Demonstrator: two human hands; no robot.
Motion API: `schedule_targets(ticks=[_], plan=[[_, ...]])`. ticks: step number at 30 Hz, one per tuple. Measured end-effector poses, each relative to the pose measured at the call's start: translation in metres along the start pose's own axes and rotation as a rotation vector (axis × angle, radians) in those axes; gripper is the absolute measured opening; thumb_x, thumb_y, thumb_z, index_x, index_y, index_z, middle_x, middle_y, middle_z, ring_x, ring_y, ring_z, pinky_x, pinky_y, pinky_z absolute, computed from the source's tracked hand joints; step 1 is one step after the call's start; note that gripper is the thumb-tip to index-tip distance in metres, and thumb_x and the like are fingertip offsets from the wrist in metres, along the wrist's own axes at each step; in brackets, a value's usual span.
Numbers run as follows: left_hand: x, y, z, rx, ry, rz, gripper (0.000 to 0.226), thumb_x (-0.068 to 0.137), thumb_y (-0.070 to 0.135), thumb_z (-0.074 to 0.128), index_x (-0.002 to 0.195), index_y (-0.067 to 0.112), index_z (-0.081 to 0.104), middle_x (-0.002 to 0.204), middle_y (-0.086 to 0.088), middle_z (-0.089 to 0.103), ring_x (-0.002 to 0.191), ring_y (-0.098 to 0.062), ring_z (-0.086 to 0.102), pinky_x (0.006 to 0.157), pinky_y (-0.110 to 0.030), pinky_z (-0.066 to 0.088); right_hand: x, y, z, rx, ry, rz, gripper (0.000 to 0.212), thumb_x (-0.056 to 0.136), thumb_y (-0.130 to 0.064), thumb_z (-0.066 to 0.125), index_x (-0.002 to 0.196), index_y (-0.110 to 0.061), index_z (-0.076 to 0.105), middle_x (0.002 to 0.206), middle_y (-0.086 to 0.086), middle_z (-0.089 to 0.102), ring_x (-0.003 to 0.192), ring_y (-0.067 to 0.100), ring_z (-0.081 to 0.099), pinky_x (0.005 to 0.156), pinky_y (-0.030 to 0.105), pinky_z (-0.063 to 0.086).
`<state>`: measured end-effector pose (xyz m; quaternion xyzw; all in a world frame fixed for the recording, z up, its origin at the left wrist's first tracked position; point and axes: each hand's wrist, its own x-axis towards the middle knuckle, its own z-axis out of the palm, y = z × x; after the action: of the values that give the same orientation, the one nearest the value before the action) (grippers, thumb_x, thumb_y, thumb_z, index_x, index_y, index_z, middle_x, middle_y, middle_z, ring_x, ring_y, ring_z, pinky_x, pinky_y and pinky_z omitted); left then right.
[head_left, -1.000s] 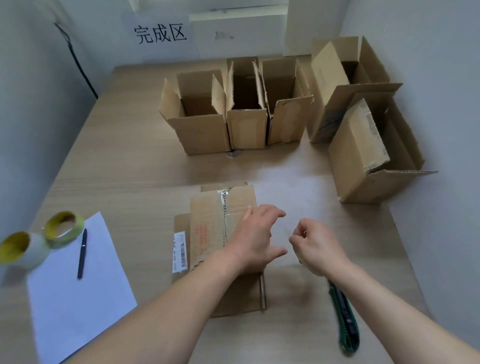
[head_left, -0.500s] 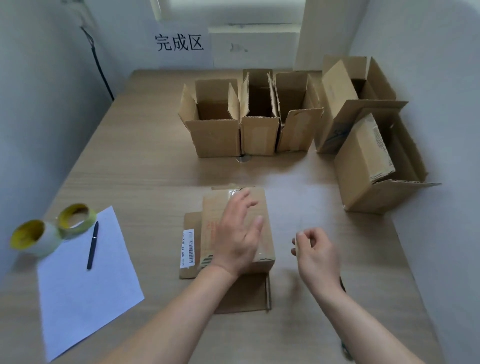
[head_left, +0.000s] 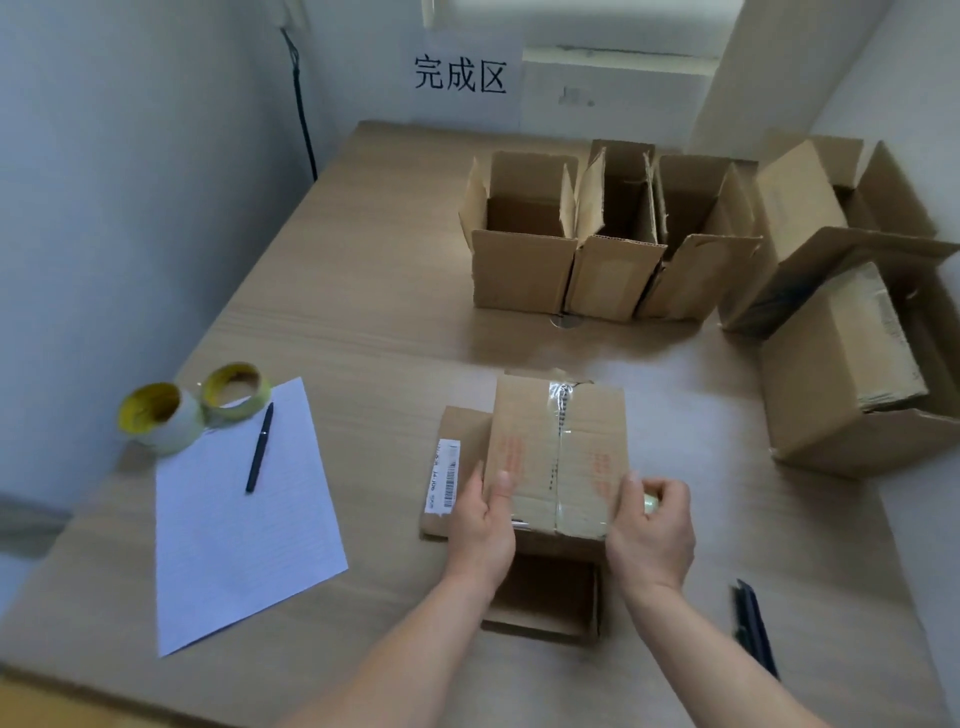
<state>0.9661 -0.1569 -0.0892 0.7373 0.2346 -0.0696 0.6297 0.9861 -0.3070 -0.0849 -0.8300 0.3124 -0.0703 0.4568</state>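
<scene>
So, from the head view, the taped cardboard box (head_left: 558, 447) lies near the front edge of the desk (head_left: 363, 312), about midway along it. The left hand (head_left: 483, 519) grips its near left corner, thumb on top, and the right hand (head_left: 649, 530) pinches its near right corner. A sheet of paper (head_left: 239, 519) with a pen (head_left: 258, 448) lies toward the left edge, and open boxes (head_left: 608, 239) stand along the far edge.

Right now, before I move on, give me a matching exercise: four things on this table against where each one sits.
Things:
1. pen
2. taped box
3. tape rolls
4. utility knife

Places:
A. on the bare table, right of the right hand
B. on the white sheet
C. held between the left hand and right hand
D. at the sheet's far left corner

Pairs: 1-B, 2-C, 3-D, 4-A
</scene>
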Motion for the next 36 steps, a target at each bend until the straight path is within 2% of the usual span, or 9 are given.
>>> schedule_targets(ticks=[5,8,12,16,23,26,28,31,36], plan=[[0.012,0.026,-0.012,0.618,0.114,0.084,0.083,0.094,0.049,0.057,0.156,0.019,0.012,0.163,-0.005,0.017,0.149,-0.024,0.019,0.118,-0.038,0.024,0.006,-0.001,-0.012,0.120,-0.010,0.099,0.020,0.097,-0.033,0.058,0.102,-0.016,0.050,0.089,-0.001,0.059,0.080,0.023,0.060,0.069,0.035,0.044],[0.008,0.064,0.014,0.927,0.110,0.261,0.101,0.079,0.064,0.064,0.154,0.026,0.008,0.163,-0.010,0.003,0.149,-0.029,0.006,0.117,-0.046,0.021,0.010,0.003,-0.026,0.229,0.028,0.141,0.016,0.095,-0.028,0.059,0.102,-0.017,0.049,0.090,0.000,0.063,0.072,0.014,0.069,0.070,0.036,0.049],[0.005,0.076,0.067,1.070,-0.057,0.102,0.126,0.060,0.084,0.060,0.154,0.020,0.005,0.162,-0.017,-0.016,0.146,-0.044,-0.017,0.117,-0.061,0.003,0.012,0.007,-0.042,0.277,0.079,0.136,0.013,0.096,-0.027,0.058,0.100,-0.019,0.050,0.088,-0.002,0.064,0.072,0.015,0.071,0.076,0.040,0.053],[0.020,0.080,0.075,1.196,-0.146,0.117,0.127,0.059,0.068,0.065,0.155,0.015,0.001,0.161,-0.016,-0.019,0.143,-0.049,-0.022,0.113,-0.068,-0.001,0.014,0.017,-0.058,0.291,0.095,0.121,0.014,0.096,-0.028,0.059,0.099,-0.019,0.050,0.084,0.000,0.066,0.072,0.016,0.072,0.076,0.041,0.053],[0.075,0.116,0.003,1.666,-0.572,0.546,0.092,0.084,0.016,0.057,0.156,0.029,0.001,0.163,0.010,-0.013,0.150,-0.032,-0.007,0.117,-0.054,0.018,0.021,0.027,-0.078,0.299,0.123,0.132,0.012,0.096,-0.027,0.061,0.093,-0.023,0.050,0.088,0.008,0.067,0.061,0.005,0.069,0.074,0.039,0.053],[0.079,0.125,0.000,1.584,-0.483,0.604,0.067,0.079,0.023,0.058,0.141,0.030,0.034,0.151,0.001,0.018,0.141,-0.032,0.017,0.104,-0.049,0.038,0.022,0.028,-0.082,0.288,0.131,0.112,0.014,0.096,-0.026,0.061,0.089,-0.024,0.049,0.086,0.004,0.065,0.060,0.005,0.069,0.075,0.041,0.054],[0.068,0.122,0.025,1.317,-0.354,0.416,0.055,0.076,0.043,0.060,0.125,0.025,0.046,0.138,0.000,0.033,0.136,-0.032,0.027,0.100,-0.050,0.041,0.022,0.030,-0.082,0.282,0.119,0.114,0.015,0.096,-0.026,0.062,0.088,-0.024,0.049,0.085,0.004,0.065,0.061,0.006,0.069,0.077,0.045,0.055],[0.052,0.099,0.069,1.182,-0.149,0.235,0.081,0.076,0.075,0.049,0.138,0.024,0.037,0.155,0.000,0.020,0.145,-0.037,0.008,0.106,-0.064,0.021,0.021,0.029,-0.080,0.281,0.086,0.118,0.015,0.095,-0.027,0.063,0.088,-0.024,0.050,0.085,0.007,0.066,0.062,0.009,0.070,0.078,0.051,0.057],[0.060,0.076,0.060,1.291,-0.181,0.452,0.068,0.081,0.048,0.057,0.139,0.024,0.030,0.159,0.004,0.009,0.148,-0.037,-0.005,0.109,-0.065,0.012,0.022,0.026,-0.084,0.268,0.078,0.075,0.015,0.095,-0.026,0.062,0.086,-0.023,0.050,0.083,0.009,0.066,0.062,0.010,0.071,0.075,0.052,0.057]])
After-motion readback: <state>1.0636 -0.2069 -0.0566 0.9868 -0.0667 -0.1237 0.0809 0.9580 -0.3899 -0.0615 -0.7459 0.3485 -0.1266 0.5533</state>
